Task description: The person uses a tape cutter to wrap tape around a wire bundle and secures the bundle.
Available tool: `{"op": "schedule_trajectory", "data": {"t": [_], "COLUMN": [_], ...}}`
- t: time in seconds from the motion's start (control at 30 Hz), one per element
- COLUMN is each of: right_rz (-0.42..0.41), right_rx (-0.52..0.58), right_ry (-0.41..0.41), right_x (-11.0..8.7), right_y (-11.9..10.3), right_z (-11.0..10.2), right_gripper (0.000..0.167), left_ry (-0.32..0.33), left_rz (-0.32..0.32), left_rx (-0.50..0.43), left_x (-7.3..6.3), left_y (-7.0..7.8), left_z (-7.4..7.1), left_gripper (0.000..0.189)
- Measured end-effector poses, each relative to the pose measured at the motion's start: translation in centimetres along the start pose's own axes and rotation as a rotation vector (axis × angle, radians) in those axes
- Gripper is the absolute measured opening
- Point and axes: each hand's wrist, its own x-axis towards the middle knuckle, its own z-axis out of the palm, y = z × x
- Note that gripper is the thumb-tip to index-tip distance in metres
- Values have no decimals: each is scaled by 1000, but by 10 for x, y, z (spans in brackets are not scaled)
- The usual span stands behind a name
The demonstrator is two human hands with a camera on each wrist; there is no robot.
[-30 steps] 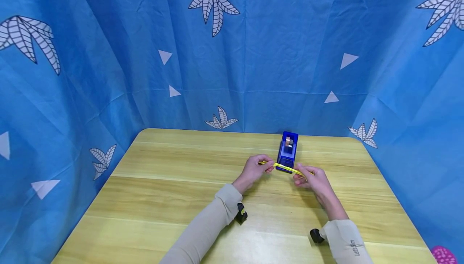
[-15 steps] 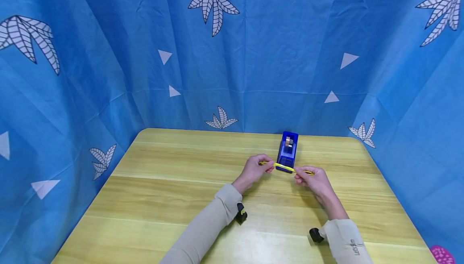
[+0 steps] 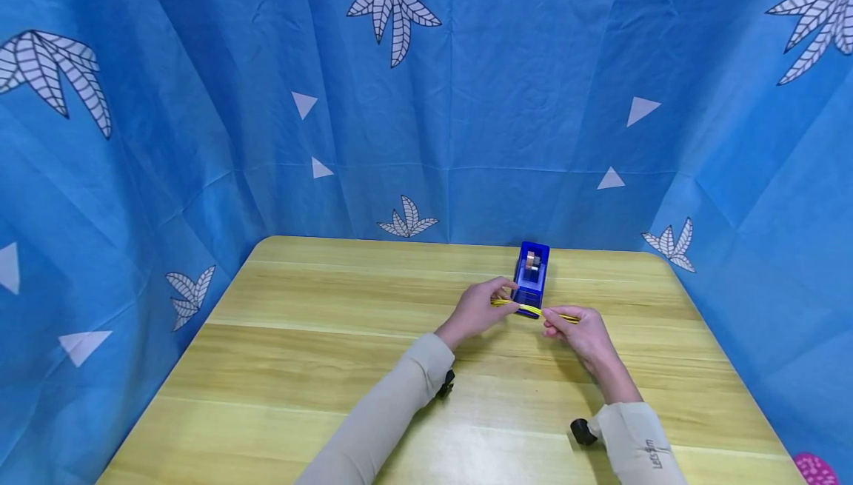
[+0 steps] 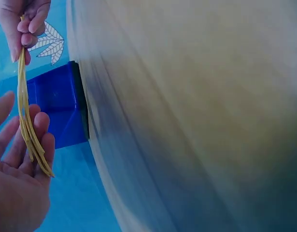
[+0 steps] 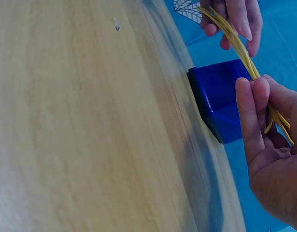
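Note:
A small bundle of thin yellow strands [image 3: 532,310], like wires, spans the space between both hands in front of a blue tape dispenser [image 3: 533,278]. My right hand [image 3: 586,337] pinches one end between thumb and fingers, with strand ends poking out behind in the right wrist view. Around the other end, my left hand [image 3: 476,313] has its thumb and fingers spread apart. Loose ends of the bundle [image 4: 30,130] lie across those extended fingers [image 4: 44,123] in the left wrist view. A shiny patch shows midway along the strands.
The dispenser holds a small roll of tape [image 3: 531,261] and stands near the back edge of the wooden table [image 3: 333,337]. A blue patterned curtain [image 3: 426,100] hangs behind and along both sides. A tiny clear scrap [image 5: 117,24] lies on the tabletop.
My left hand has let go of its pinch, spread its fingers and shifted slightly right along the strands. My right hand moved in a little along the bundle earlier and keeps its pinch.

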Motion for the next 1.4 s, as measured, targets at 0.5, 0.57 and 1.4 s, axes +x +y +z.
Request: {"op": "schedule_trajectory", "data": {"t": [0.5,0.57,1.4], "right_rz": [5,-1,-327], "right_rx": [-44,-49,-958], "right_ry": [17,20,92], "right_x": [-1,0,-3], "right_y": [3,4,-15], "right_z": [0,0,1], "right_gripper": [37,37,26], "left_ry": [-31,-29,5], "left_rz": [18,20,-47], "left_rx": [-74,-80,-189], "left_x": [14,14,13], "left_y": [-2,-3,-4], "left_z": [11,11,17], "left_gripper": [38,39,39]}}
